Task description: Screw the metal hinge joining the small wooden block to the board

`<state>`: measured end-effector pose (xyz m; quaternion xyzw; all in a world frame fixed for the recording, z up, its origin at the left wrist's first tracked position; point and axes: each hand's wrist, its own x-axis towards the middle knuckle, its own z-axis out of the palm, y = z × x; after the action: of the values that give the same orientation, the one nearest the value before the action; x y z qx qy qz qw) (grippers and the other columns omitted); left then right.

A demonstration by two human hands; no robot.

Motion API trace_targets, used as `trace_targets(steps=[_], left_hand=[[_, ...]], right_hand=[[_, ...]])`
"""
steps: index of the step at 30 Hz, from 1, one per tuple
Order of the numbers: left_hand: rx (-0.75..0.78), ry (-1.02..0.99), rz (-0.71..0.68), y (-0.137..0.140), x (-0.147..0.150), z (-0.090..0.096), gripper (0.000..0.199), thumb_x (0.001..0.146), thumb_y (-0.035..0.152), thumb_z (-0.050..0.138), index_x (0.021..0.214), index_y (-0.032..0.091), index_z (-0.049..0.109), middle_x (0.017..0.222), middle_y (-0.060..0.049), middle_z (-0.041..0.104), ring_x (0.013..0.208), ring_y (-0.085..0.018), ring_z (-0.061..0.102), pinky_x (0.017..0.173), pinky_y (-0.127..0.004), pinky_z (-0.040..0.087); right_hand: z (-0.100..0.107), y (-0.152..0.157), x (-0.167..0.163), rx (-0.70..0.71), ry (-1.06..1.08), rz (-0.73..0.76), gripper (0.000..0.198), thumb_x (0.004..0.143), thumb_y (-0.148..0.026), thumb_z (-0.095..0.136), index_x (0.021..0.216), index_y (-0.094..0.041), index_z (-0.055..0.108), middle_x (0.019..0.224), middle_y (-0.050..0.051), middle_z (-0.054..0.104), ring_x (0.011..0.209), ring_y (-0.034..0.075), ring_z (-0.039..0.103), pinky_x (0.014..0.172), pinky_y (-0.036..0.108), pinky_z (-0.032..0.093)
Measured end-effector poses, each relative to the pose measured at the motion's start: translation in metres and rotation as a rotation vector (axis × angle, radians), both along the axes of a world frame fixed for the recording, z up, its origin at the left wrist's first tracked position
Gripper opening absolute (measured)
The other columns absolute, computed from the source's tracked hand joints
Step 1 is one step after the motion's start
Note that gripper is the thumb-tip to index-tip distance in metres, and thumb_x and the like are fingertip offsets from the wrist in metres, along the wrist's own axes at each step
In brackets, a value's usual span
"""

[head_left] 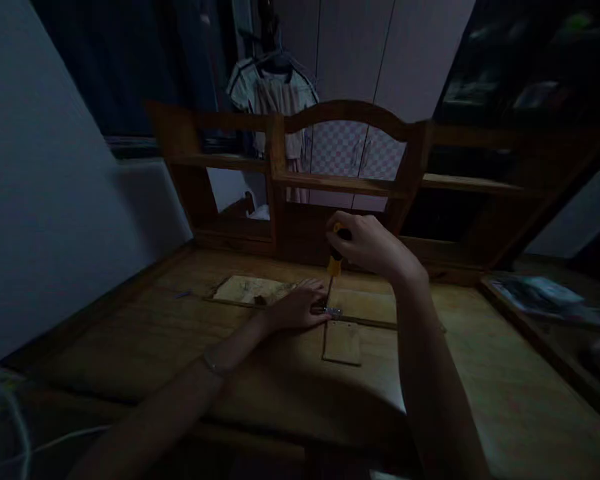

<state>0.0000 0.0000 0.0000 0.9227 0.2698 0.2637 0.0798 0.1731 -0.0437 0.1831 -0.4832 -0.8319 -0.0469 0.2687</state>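
My right hand (365,243) is wrapped round the yellow and black handle of a screwdriver (335,265), held nearly upright. Its shaft runs down to a small shiny metal hinge (333,311), where the tip is too small to make out. Beside the shaft, my left hand (297,308) lies low, thumb and fingers closed about the hinge's left end. Beneath both hands stretches a long thin wooden board (370,307), its left part pale and rough. A small square wooden piece (343,343) lies against its near edge, just below the hinge.
The wooden desk (190,347) carries a shelf unit (340,180) along its back. A small thin dark object (183,294) lies at the left. At the right stands a tray-like surface (545,320) with papers. A white cable (70,437) hangs at the lower left.
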Motion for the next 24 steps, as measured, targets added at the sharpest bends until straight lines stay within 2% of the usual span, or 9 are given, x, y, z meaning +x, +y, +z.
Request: trace_targets(steps=[9, 16, 24], left_hand=[[-0.066, -0.046, -0.028, 0.0002, -0.0005, -0.0040, 0.030, 0.078, 0.036, 0.072, 0.100, 0.020, 0.059, 0.108, -0.008, 0.056, 0.103, -0.025, 0.053, 0.089, -0.037, 0.044], [-0.130, -0.092, -0.047, 0.0010, -0.0011, -0.0046, 0.032, 0.079, 0.043, 0.072, 0.094, 0.019, 0.057, 0.103, -0.006, 0.056, 0.098, -0.023, 0.054, 0.085, -0.035, 0.044], [-0.137, -0.101, -0.049, 0.0006, -0.0015, -0.0045, 0.030, 0.080, 0.042, 0.071, 0.090, 0.019, 0.056, 0.099, -0.005, 0.056, 0.092, -0.022, 0.054, 0.080, -0.033, 0.044]], right_hand=[[-0.0001, 0.0015, -0.0007, -0.010, -0.004, 0.004, 0.030, 0.091, -0.038, 0.052, 0.111, -0.019, 0.064, 0.094, 0.008, 0.071, 0.078, 0.019, 0.063, 0.070, 0.027, 0.041], [0.0002, 0.0010, 0.0001, -0.025, -0.020, -0.017, 0.035, 0.089, -0.036, 0.053, 0.118, -0.019, 0.063, 0.103, 0.009, 0.071, 0.092, 0.022, 0.064, 0.083, 0.031, 0.042], [0.0040, -0.0032, -0.0004, -0.049, -0.030, -0.041, 0.039, 0.088, -0.035, 0.052, 0.121, -0.017, 0.062, 0.109, 0.012, 0.070, 0.102, 0.027, 0.062, 0.087, 0.034, 0.042]])
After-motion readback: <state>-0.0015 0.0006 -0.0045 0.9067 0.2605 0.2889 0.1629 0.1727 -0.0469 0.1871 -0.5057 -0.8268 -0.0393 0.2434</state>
